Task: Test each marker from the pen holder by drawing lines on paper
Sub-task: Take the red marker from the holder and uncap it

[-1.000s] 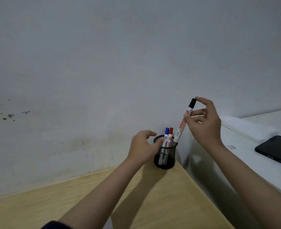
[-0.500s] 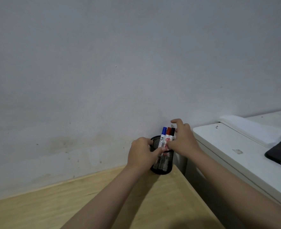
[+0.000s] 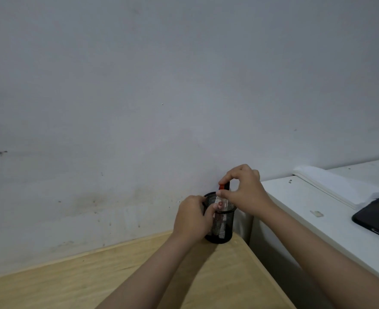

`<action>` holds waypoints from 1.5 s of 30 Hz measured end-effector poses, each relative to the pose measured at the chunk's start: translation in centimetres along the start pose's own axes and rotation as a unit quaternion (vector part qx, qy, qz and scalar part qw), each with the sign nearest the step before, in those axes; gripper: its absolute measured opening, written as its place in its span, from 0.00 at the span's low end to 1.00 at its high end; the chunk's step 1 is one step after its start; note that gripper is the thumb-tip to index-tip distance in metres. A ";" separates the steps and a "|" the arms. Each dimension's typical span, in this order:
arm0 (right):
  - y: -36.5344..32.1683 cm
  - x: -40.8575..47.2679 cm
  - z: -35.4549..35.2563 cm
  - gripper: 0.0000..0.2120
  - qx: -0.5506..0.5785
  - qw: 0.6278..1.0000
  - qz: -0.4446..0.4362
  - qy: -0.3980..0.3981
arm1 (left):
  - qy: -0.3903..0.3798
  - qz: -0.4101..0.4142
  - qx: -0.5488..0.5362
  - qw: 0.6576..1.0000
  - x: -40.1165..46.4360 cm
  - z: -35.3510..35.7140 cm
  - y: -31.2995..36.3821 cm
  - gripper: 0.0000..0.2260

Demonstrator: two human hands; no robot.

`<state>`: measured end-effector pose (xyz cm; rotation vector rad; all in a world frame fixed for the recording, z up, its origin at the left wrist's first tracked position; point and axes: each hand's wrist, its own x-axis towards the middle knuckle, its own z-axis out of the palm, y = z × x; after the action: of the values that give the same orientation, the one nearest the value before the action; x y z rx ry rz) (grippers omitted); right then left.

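A black mesh pen holder (image 3: 225, 228) stands at the far right corner of the wooden table (image 3: 139, 275), against the wall. My left hand (image 3: 191, 218) wraps around its left side, thumb over the rim. My right hand (image 3: 243, 190) is above the holder, index finger and thumb pinched on the red-capped marker (image 3: 221, 186) that stands in it. A black-capped marker (image 3: 226, 186) shows just behind the red cap. The blue marker is hidden behind my fingers. No paper lies in view on the wooden table.
A white cabinet top (image 3: 306, 210) adjoins the table on the right. On it lie a black phone (image 3: 377, 218) and a white folded stack (image 3: 335, 186). The grey wall (image 3: 161, 108) rises directly behind the holder.
One second ago my right hand held the black-capped marker above the holder. It lowered that marker into the holder, and now its fingers pinch the red-capped one. My left hand stayed on the holder.
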<state>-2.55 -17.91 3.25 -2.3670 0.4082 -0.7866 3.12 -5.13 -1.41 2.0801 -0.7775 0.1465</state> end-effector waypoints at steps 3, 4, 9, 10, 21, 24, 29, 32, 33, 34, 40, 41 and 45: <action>-2.1 -2.4 -1.7 0.12 0.085 0.996 -0.029 0.029 | 0.038 -0.084 -0.095 0.991 -1.0 -1.3 0.9 0.14; -2.9 -3.4 -2.2 0.12 0.101 0.993 -0.042 0.039 | 0.017 -0.128 -0.167 0.978 -1.4 -2.1 1.5 0.15; -6.1 -9.3 -3.7 0.13 0.149 0.981 -0.105 0.066 | -0.187 -0.289 -0.457 0.820 -4.3 -6.7 4.3 0.14; -6.6 -10.4 -3.8 0.13 0.161 0.979 -0.107 0.064 | -0.187 -0.297 -0.480 0.804 -5.0 -7.5 4.6 0.11; -12.7 -17.1 -4.5 0.13 0.290 0.954 -0.045 0.053 | -0.078 -0.219 -0.471 0.851 -13.7 -16.3 6.7 0.06; -15.0 -17.7 -3.8 0.16 0.349 0.935 0.046 0.036 | -0.093 -0.139 -0.413 0.895 -16.2 -18.2 6.5 0.07; -17.6 -19.2 -2.6 0.16 0.442 0.894 0.073 0.014 | -0.055 -0.074 -0.350 0.932 -19.2 -20.5 6.1 0.09; -18.3 -20.0 -2.6 0.15 0.481 0.875 0.052 0.031 | -0.032 -0.059 -0.319 0.945 -20.4 -21.8 5.3 0.10; -18.5 -20.2 -2.6 0.15 0.496 0.867 0.046 0.024 | -0.020 -0.054 -0.315 0.947 -20.7 -22.1 5.1 0.10; -18.6 -20.4 -2.5 0.14 0.508 0.860 0.040 0.008 | -0.008 -0.048 -0.314 0.948 -20.9 -22.4 4.9 0.10; -18.8 -21.1 -2.0 0.04 0.472 0.876 -0.027 -0.094 | 0.008 -0.025 -0.284 0.958 -21.8 -22.8 5.0 0.06; -18.8 -21.1 -1.9 0.05 0.474 0.875 -0.037 -0.094 | 0.014 -0.028 -0.276 0.961 -21.8 -22.8 4.9 0.06; -18.2 -21.2 -1.6 0.08 0.468 0.876 -0.065 -0.098 | 0.004 -0.034 -0.234 0.972 -21.8 -22.9 4.4 0.02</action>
<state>-18.28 5.01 6.54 -1.5276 -0.2058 -0.5927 -12.72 21.19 7.22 1.6532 -0.6588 -0.0628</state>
